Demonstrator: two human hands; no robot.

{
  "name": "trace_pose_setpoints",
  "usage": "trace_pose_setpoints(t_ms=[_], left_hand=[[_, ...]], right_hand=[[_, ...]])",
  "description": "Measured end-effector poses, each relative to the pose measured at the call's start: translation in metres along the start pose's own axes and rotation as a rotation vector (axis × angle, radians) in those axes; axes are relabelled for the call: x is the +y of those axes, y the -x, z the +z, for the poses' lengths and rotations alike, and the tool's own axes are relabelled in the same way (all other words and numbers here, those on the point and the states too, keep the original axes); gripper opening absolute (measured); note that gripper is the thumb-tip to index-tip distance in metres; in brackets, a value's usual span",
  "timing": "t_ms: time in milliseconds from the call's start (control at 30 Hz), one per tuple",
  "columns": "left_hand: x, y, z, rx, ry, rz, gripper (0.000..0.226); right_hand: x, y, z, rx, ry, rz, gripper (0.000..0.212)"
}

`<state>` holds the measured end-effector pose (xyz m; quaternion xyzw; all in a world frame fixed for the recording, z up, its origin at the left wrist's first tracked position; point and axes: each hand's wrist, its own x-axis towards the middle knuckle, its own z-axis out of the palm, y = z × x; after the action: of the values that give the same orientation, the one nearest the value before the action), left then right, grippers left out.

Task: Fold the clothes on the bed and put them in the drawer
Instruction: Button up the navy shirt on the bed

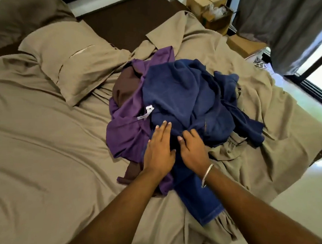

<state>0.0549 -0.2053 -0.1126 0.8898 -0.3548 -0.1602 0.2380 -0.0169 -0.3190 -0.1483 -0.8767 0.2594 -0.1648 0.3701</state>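
Left to right: bare tan sheet of the bed (43, 150) with a pillow (71, 65) up top, then the heap of unfolded clothes mid-bed, right of centre. Heap layers: brown garment (125, 86) at the far left edge and poking out again near the left wrist, purple garment (126, 136) with a white tag (146, 112) under and left of everything else, dark blue top (181, 97) piled highest, and jeans (199, 199) trailing out of the heap toward the person, long axis running near-to-far and hanging off the near bed edge. Left hand (159, 150) lies flat, fingers straight and together, palm down across the seam where purple meets blue; holding nothing, just pressing or resting. Right hand (194, 150), bangle (206, 176) on the wrist, sits just beside it, touching or nearly so, fingers bent down into the dark blue cloth; looks like the start of a pinch, but whether any fabric is actually caught I cannot tell. Key relation: the blue top lies directly ahead of and above both hands, bulk slightly to the right, so the right hand is the nearer one to lift it; the jeans run under the right wrist. Both forearms extended forward, converging. My read: 0 items folded, picking the 1st piece. No drawer in view. Right of the bed: cardboard boxes (211, 10), curtain (282, 16), pale floor.
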Motion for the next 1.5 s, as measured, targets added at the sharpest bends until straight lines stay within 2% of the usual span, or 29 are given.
trace_pose_setpoints(t_ms=[100,200,233,300,367,400,467,500,567,633,667,700,767,833,933,1000,1067,1100,1167,1233,1267,1300,1367,1433,1500], left_hand=[[-0.003,0.01,-0.012,-0.076,-0.089,0.103,0.067],[-0.009,0.042,-0.019,-0.125,0.02,0.225,0.041],[-0.009,0.054,-0.019,-0.133,0.038,0.218,0.043],[-0.006,0.084,-0.026,-0.155,0.099,0.192,0.06],[-0.005,0.108,-0.035,-0.142,0.172,0.215,0.064],[-0.004,0.119,-0.041,-0.137,0.195,0.254,0.061],[-0.005,0.143,-0.056,-0.154,0.255,0.319,0.047],[-0.005,0.154,-0.062,-0.178,0.281,0.337,0.038],[-0.015,0.176,-0.077,-0.287,0.314,0.34,0.022],[-0.028,0.2,-0.098,-0.457,0.448,0.308,0.025],[-0.028,0.207,-0.108,-0.519,0.587,0.237,0.028],[-0.028,0.218,-0.123,-0.525,0.698,0.159,0.033],[-0.022,0.234,-0.149,-0.412,0.82,-0.007,0.037],[-0.02,0.241,-0.166,-0.31,0.935,-0.246,0.054],[-0.026,0.251,-0.195,-0.364,1.05,-0.46,0.05],[-0.03,0.253,-0.205,-0.521,1.073,-0.43,0.041],[-0.04,0.255,-0.207,-0.588,0.984,-0.302,0.049],[-0.045,0.255,-0.205,-0.549,0.831,-0.219,0.048],[-0.051,0.265,-0.202,-0.414,0.509,-0.11,0.035],[-0.053,0.28,-0.202,-0.362,0.365,-0.042,0.022],[-0.053,0.287,-0.203,-0.325,0.355,-0.041,0.029],[-0.055,0.289,-0.198,-0.302,0.42,-0.098,0.039],[-0.051,0.296,-0.197,-0.354,0.62,-0.235,0.048],[-0.047,0.297,-0.195,-0.391,0.669,-0.226,0.045],[-0.044,0.303,-0.19,-0.378,0.626,-0.158,0.03]], right_hand=[[-0.029,0.043,-0.021,0.088,-0.282,-0.119,0.025],[-0.048,0.082,-0.039,0.072,-0.547,-0.062,0.025],[-0.049,0.091,-0.041,0.096,-0.634,0.015,0.018],[-0.06,0.104,-0.045,0.281,-0.768,0.295,0.004],[-0.067,0.11,-0.044,0.397,-0.989,0.663,0.016],[-0.069,0.113,-0.042,0.35,-1.177,0.802,0.025],[-0.076,0.123,-0.039,0.256,-1.455,0.894,0.049],[-0.081,0.126,-0.035,0.258,-1.502,0.882,0.055],[-0.104,0.138,-0.027,0.304,-1.396,0.841,0.047],[-0.135,0.156,-0.021,0.361,-1.191,0.737,0.038],[-0.146,0.162,-0.021,0.358,-1.078,0.664,0.038],[-0.164,0.174,-0.021,0.365,-0.937,0.581,0.037],[-0.198,0.2,-0.022,0.355,-0.689,0.438,0.034],[-0.227,0.225,-0.021,0.32,-0.586,0.311,0.031],[-0.265,0.265,-0.015,0.212,-0.443,0.118,0.014],[-0.28,0.285,-0.006,0.104,-0.259,-0.023,0.014],[-0.287,0.3,0.005,-0.005,-0.126,-0.098,0.027],[-0.291,0.306,0.007,-0.06,-0.174,-0.069,0.031],[-0.296,0.314,0.009,-0.113,-0.437,0.047,0.028],[-0.298,0.318,0.007,0.033,-0.608,0.199,0.013],[-0.296,0.318,0.005,0.167,-0.592,0.292,0.011],[-0.292,0.318,0.003,0.282,-0.507,0.417,0.02],[-0.287,0.318,-0.002,0.349,-0.398,0.625,0.025],[-0.289,0.316,-0.004,0.301,-0.505,0.643,0.026],[-0.291,0.313,-0.004,0.255,-0.605,0.547,0.032]])
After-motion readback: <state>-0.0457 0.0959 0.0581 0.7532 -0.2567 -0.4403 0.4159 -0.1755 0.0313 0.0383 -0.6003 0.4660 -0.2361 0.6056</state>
